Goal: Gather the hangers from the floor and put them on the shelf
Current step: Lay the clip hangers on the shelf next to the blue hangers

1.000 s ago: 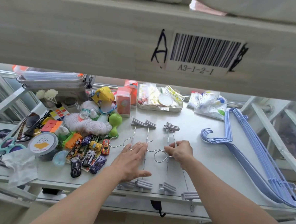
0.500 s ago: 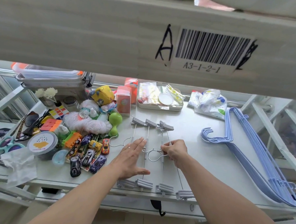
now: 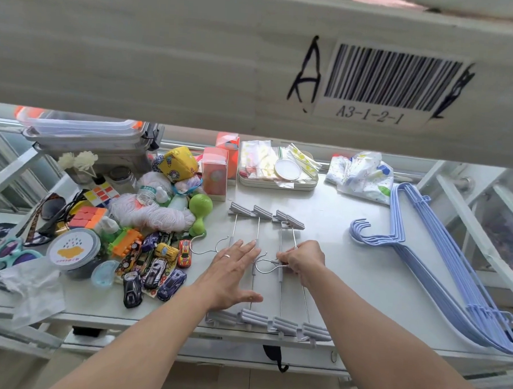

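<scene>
A person's left hand [image 3: 233, 275] lies flat and open over a row of metal clip hangers [image 3: 257, 268] near the front edge of the shelf [image 3: 350, 258], while the right hand [image 3: 302, 260] pinches one wire hook. Light, stiff and prone to tangling, they look best lifted by the hooks. Blue wire hangers [image 3: 442, 263] rest toward the right edge.

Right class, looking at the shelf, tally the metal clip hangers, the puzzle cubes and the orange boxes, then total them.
Clip hangers: 4
Puzzle cubes: 2
Orange boxes: 2
Total: 8
</scene>
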Demonstrator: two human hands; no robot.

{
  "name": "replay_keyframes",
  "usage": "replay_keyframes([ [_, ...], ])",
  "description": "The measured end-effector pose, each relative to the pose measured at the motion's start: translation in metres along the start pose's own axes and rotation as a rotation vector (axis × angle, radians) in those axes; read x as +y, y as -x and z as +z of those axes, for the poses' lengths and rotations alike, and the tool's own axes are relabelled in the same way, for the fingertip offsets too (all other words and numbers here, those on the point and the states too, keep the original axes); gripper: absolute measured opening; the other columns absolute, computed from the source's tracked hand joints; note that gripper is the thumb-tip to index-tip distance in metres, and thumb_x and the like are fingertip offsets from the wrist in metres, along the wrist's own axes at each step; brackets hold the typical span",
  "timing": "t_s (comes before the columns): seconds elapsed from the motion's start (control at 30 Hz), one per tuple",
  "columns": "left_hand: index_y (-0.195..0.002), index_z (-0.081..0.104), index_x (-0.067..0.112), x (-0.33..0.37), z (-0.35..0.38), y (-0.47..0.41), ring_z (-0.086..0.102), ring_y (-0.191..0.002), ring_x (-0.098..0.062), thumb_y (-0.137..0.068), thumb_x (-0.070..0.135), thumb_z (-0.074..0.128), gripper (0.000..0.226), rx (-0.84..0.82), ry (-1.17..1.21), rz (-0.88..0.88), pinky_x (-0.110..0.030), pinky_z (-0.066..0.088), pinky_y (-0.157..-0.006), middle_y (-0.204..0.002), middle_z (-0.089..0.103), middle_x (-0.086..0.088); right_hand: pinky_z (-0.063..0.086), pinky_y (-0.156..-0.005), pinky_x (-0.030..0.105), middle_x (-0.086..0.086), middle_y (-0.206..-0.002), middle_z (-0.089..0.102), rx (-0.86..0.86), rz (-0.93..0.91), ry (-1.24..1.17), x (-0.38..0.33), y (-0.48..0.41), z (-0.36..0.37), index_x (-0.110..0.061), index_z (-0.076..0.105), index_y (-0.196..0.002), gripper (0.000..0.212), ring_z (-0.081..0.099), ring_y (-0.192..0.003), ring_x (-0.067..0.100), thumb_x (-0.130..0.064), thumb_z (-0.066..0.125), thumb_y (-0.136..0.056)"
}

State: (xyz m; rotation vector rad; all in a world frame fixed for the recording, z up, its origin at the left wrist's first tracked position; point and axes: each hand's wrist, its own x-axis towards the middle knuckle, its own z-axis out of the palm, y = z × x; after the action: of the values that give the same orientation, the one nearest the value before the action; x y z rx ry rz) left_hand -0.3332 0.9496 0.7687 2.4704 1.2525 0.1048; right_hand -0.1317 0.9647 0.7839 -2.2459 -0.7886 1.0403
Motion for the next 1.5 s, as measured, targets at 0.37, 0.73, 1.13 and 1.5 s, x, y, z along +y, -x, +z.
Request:
replay_keyframes([
  [0.37,-0.154,0.009,0.030,0.004,-0.005,0.000,-0.008,-0.149,-0.012,-0.077,0.074,0.047,0.097,-0.025,-0.036,-0.001,-0.040,-0.004,-0.120,-0.164,0.001,0.011,0.042,-0.048,0.027,0.008,-0.064,0.065,-0.032,-0.023,-0.265,0.005,0.007,-0.021,-0.009,0.067,-0.070,0.027,0.055,-0.050,0.022,-0.035,0.068,-0.077],
  [0.73,-0.154,0.003,0.030,0.049,-0.005,-0.008,-0.016,-0.148,-0.015,-0.071,0.086,0.031,0.105,-0.022,-0.246,0.101,-0.050,-0.007,-0.118,-0.163,-0.007,0.012,0.063,-0.062,0.035,0.011,-0.069,0.067,0.101,-0.052,-0.114,0.011,-0.028,-0.049,-0.009,0.071,-0.070,0.016,0.064,-0.058,0.026,-0.005,0.059,-0.080],
  [1.13,-0.155,0.000,0.028,0.044,0.008,-0.009,-0.009,-0.149,-0.011,-0.073,0.086,0.030,0.105,-0.070,-0.179,0.061,-0.043,-0.005,-0.120,-0.164,-0.002,0.010,0.060,-0.080,0.029,0.003,-0.076,0.077,0.155,-0.086,0.059,0.011,-0.031,-0.035,-0.018,0.077,-0.074,0.014,0.074,-0.079,0.023,-0.029,0.078,-0.065],
  [1.5,-0.155,0.007,0.028,0.043,0.000,-0.006,-0.009,-0.149,-0.011,-0.083,0.078,0.023,0.089,0.013,-0.122,0.060,-0.042,-0.005,-0.120,-0.164,0.001,0.009,0.059,-0.081,0.037,0.004,-0.075,0.076,0.124,-0.246,0.083,0.021,-0.019,-0.047,-0.015,0.076,-0.077,0.031,0.072,-0.080,0.025,-0.046,0.074,-0.078],
])
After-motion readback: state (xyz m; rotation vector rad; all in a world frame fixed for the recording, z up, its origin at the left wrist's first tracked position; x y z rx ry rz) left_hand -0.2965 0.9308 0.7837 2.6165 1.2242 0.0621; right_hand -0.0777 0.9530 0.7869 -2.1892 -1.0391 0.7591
